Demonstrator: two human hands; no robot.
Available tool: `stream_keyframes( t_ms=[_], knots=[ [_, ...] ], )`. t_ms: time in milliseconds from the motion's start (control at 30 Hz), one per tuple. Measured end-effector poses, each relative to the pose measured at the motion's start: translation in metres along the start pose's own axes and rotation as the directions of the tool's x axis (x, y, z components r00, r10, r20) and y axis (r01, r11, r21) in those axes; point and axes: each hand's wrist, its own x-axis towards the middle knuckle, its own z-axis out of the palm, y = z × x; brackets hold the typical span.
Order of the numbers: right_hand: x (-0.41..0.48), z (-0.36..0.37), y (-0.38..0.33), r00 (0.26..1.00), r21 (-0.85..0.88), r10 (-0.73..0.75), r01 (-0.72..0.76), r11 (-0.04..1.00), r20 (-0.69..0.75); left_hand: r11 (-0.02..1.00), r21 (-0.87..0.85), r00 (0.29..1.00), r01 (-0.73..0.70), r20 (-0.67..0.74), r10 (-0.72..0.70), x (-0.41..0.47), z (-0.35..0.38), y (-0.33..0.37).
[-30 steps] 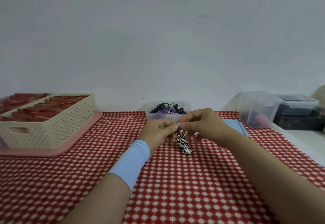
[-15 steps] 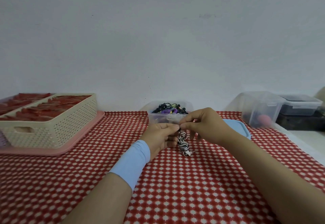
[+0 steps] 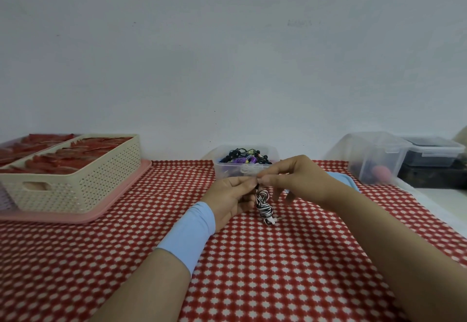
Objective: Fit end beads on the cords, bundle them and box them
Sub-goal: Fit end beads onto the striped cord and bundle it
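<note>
A black-and-white striped cord [image 3: 264, 207], wound into a small bundle, hangs from my fingertips over the red checked cloth. My left hand [image 3: 231, 199] pinches its top end, and my right hand [image 3: 295, 180] pinches the same spot from the right, thumb and forefinger meeting those of the left. What lies between the fingertips is too small to tell. Behind the hands stands a clear plastic box [image 3: 222, 170] holding several dark and purple cords with black beads.
A cream perforated basket [image 3: 75, 190] of red items sits on a pink tray [image 3: 121, 205] at the left. A blue lid [image 3: 346, 180] lies behind my right wrist. Clear lidded containers [image 3: 374, 159] stand at the back right. The table's right edge is near.
The hands stay pinched together on the cord's top end. The bundle hangs in nearly the same place; the view has shifted slightly.
</note>
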Motion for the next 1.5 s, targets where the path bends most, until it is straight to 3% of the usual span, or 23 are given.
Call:
stream_keyframes(
  t_ms=[100, 333, 500, 800, 1000, 1367, 1500],
  knots=[
    [-0.0041, -0.0044, -0.0008, 0.995, 0.103, 0.062, -0.07, 0.992, 0.08, 1.0, -0.017, 0.999, 0.005, 0.052, -0.004, -0.0001, -0.0006, 0.0008],
    [-0.0048, -0.0039, 0.0007, 0.986, 0.203, 0.124, -0.145, 0.968, 0.111, 1.0, -0.002, 0.994, 0.0, 0.112, 0.0, 0.0007, -0.0017, 0.0003],
    [-0.0041, -0.0058, -0.0003, 0.967, 0.198, 0.201, -0.23, 0.953, 0.157, 0.995, 0.093, 0.993, -0.033, 0.114, 0.022, 0.0017, -0.001, -0.0012],
    [-0.0047, -0.0076, -0.0019, 0.95, 0.226, 0.226, -0.273, 0.935, 0.214, 0.993, 0.11, 0.992, -0.051, 0.123, 0.038, 0.0027, -0.0051, 0.0005],
    [-0.0017, -0.0049, 0.0025, 0.941, 0.202, 0.279, -0.316, 0.927, 0.189, 0.983, 0.169, 0.992, -0.074, 0.115, 0.055, 0.0019, -0.0052, 0.0005],
    [-0.0031, -0.004, -0.0014, 0.975, 0.278, 0.199, -0.22, 0.935, 0.101, 0.993, 0.08, 0.994, -0.082, 0.072, 0.076, -0.0001, -0.0011, 0.0018],
    [-0.0036, -0.0031, -0.0033, 0.98, 0.197, 0.169, -0.187, 0.962, 0.102, 0.993, 0.075, 0.996, -0.091, 0.027, 0.089, -0.0001, -0.0025, 0.0014]
  ],
)
